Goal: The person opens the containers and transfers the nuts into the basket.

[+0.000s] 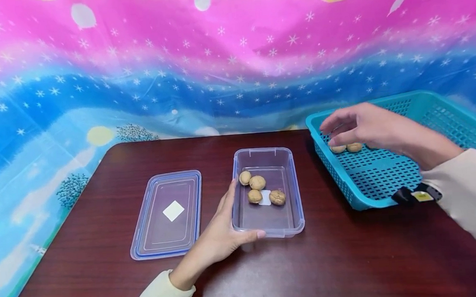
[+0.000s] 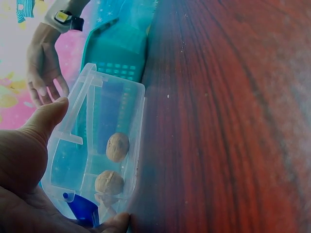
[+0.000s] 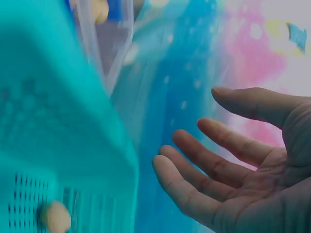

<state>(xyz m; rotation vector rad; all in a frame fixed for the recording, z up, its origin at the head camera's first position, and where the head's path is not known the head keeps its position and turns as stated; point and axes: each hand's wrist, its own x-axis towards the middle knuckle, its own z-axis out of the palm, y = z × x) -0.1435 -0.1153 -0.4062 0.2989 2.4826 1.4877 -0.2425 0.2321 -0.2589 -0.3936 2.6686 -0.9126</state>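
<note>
A clear plastic container (image 1: 269,217) stands on the table with several walnuts (image 1: 258,182) inside. My left hand (image 1: 221,232) holds its near left corner, the thumb on the near rim and the fingers along the left side. In the left wrist view the thumb (image 2: 46,119) lies against the container's wall. My right hand (image 1: 371,127) hovers over the left part of a teal basket (image 1: 350,191), fingers loosely bent and apart. The right wrist view shows nothing in that palm (image 3: 257,189). Below it, a few walnuts (image 1: 354,147) lie in the basket, partly hidden by the hand.
A clear lid (image 1: 166,218) with a blue seal and a white label lies flat left of the container. The dark red-brown table (image 1: 101,213) ends at a patterned cloth (image 1: 233,75) along the back and left.
</note>
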